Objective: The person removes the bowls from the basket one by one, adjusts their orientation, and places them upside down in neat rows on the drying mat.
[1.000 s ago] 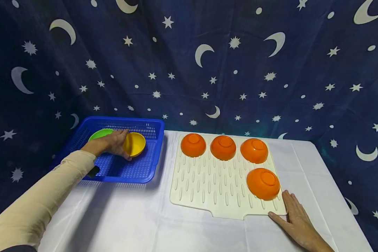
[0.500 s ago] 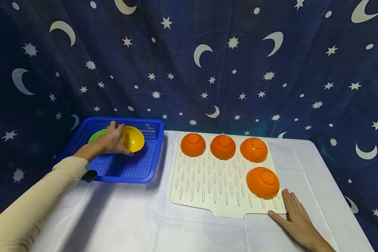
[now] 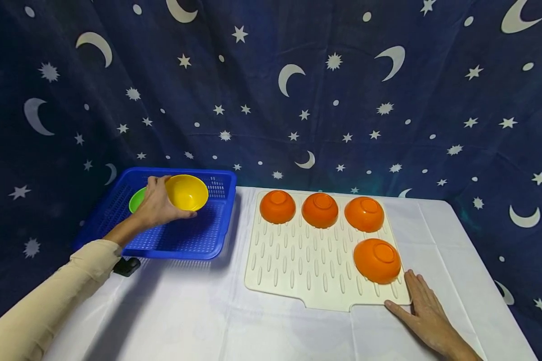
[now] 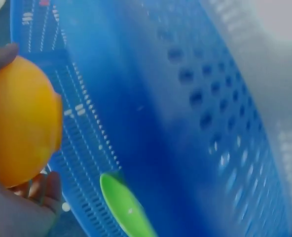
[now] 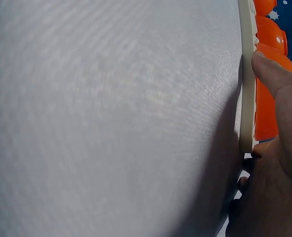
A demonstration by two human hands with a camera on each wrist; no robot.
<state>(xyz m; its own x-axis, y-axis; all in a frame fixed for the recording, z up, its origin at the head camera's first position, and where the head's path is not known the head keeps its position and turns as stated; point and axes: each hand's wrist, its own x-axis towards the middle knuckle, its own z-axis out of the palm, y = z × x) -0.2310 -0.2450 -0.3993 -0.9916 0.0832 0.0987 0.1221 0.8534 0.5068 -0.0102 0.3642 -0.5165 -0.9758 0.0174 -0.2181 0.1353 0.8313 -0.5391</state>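
My left hand grips a yellow bowl by its rim, thumb on the near side and fingers on the far side. The bowl is tilted over the blue plastic basket; in the left wrist view the yellow bowl shows its outer wall and foot. A green bowl lies in the basket, partly hidden behind the hand. My right hand rests at the near right corner of a cream drying mat, fingers straight along its edge. In the right wrist view the thumb touches the mat's edge.
Several orange bowls stand upside down on the mat: a back row with a left bowl, middle bowl and right bowl, plus a nearer bowl. A white cloth covers the table. A dark starry curtain hangs behind.
My left hand has lifted the yellow bowl up from the basket floor and tilted it more toward me. The right hand and the orange bowls have stayed put.
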